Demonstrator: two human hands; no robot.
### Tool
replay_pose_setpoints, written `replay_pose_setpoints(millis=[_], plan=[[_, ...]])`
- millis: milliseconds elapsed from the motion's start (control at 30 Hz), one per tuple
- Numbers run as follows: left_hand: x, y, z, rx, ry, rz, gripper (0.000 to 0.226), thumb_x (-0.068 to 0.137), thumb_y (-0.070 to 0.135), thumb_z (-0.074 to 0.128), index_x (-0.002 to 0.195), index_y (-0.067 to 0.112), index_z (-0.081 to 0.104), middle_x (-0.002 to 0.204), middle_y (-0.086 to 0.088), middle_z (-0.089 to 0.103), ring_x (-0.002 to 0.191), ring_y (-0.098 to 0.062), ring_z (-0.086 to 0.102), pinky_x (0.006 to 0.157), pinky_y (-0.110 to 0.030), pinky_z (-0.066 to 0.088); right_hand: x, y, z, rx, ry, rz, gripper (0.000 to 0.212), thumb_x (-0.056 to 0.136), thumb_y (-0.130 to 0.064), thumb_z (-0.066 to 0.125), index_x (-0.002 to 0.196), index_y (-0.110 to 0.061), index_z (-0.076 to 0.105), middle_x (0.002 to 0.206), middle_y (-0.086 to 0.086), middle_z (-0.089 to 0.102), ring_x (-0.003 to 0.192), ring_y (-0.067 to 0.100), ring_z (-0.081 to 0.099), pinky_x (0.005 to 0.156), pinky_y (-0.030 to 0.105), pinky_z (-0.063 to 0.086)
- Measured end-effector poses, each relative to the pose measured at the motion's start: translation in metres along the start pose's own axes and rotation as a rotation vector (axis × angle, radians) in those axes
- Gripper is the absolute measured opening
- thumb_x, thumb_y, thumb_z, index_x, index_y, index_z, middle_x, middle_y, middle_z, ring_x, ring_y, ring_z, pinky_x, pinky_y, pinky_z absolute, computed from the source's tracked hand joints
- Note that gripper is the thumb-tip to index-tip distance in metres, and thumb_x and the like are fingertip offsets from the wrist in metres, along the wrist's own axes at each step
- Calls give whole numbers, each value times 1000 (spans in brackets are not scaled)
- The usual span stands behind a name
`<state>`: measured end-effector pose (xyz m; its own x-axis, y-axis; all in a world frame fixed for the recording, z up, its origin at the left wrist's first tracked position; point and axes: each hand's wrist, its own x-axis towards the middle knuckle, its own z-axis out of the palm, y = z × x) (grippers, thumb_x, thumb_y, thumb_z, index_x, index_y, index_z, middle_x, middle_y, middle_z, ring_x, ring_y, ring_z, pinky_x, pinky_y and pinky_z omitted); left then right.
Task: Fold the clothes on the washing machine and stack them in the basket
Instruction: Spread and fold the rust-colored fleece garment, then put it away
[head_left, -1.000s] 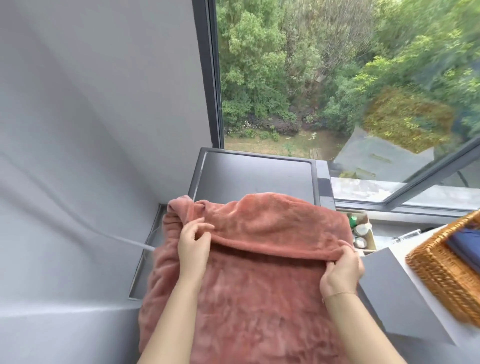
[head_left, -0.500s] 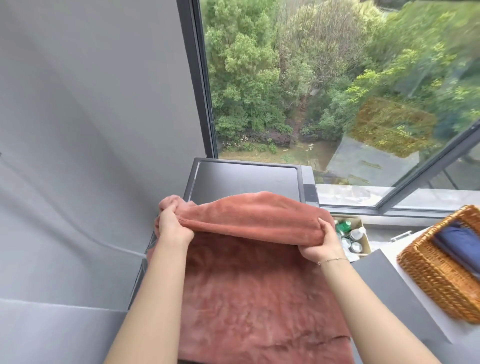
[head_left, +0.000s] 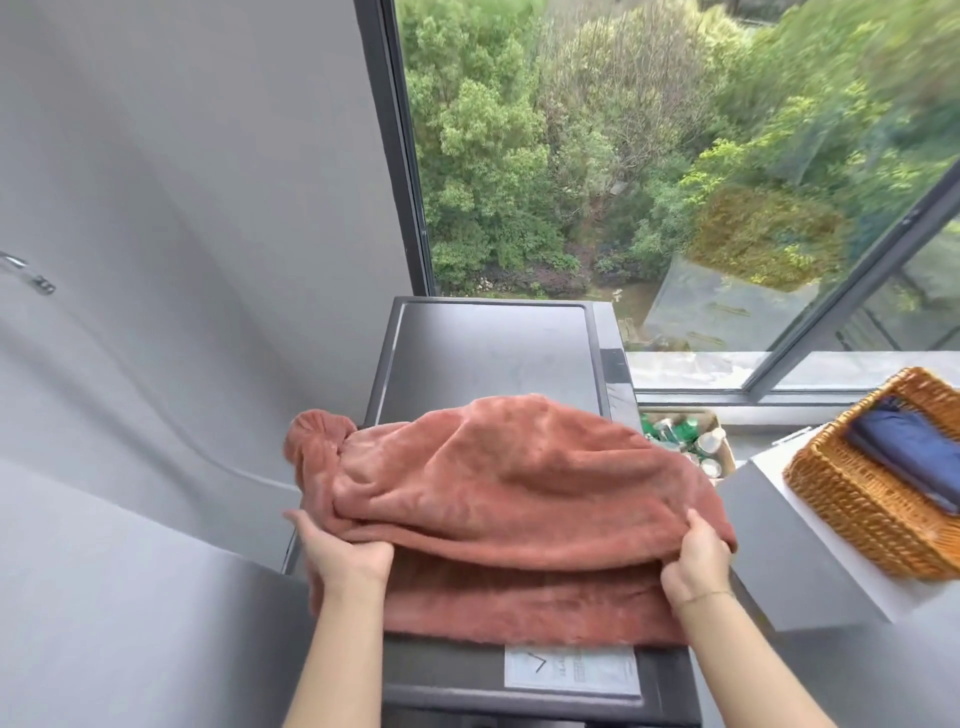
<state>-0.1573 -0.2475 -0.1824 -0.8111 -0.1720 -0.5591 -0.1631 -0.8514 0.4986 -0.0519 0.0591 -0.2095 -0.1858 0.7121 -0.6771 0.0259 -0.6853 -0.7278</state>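
Both hands, left hand (head_left: 347, 556) and right hand (head_left: 693, 564), had fingers clamped on the folded edge of the fluffy terracotta-pink fleece garment (head_left: 519, 499) lying across the dark grey washing machine top's (head_left: 488, 348) near edge; folding looked midway, the next move needing that edge laid down flat, later carrying it to the woven wicker basket (head_left: 852, 499)

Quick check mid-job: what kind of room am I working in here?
Likely a home laundry corner or enclosed balcony: a dark grey washing machine by a tall window over trees, a woven wicker basket holding folded navy cloth.
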Motion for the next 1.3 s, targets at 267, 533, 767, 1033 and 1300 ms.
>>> replay_pose_setpoints(millis=[267,533,767,1033,1300], plan=[[0,25,18,320,-69,-88,15,87,17,56,93,19,69,81,0,74,83,-17,68,78,-34,52,5,-27,-9,335,-231,11,39,94,-26,51,131,-14,58,126,4,64,114,22,62,84,33,54],[-33,-6,-44,238,272,-44,27,94,38,45,100,20,64,108,0,66,117,-24,57,106,-40,40,-52,38,-51,244,-105,195,60,84,-48,63,137,-24,46,136,-2,52,119,16,54,103,39,43],[-37,-2,-25,653,507,276,84,72,23,82,136,15,29,135,-12,43,106,-22,54,101,-34,40,-90,76,-36,28,-76,137,62,80,-32,74,129,-11,43,125,6,56,109,22,58,98,42,47],[-12,44,-11,577,230,131,27,90,37,64,107,16,63,102,-2,65,101,-21,63,92,-33,49,-103,85,-22,-34,-228,234,21,91,-20,64,106,-8,57,93,6,64,83,18,61,77,38,53],[-19,46,-60,25,186,-166,39,105,27,34,75,20,60,61,7,65,49,-4,59,53,-14,47,-107,90,-20,-87,-193,155,24,90,-20,65,107,-7,54,88,3,61,78,15,59,81,38,49]])
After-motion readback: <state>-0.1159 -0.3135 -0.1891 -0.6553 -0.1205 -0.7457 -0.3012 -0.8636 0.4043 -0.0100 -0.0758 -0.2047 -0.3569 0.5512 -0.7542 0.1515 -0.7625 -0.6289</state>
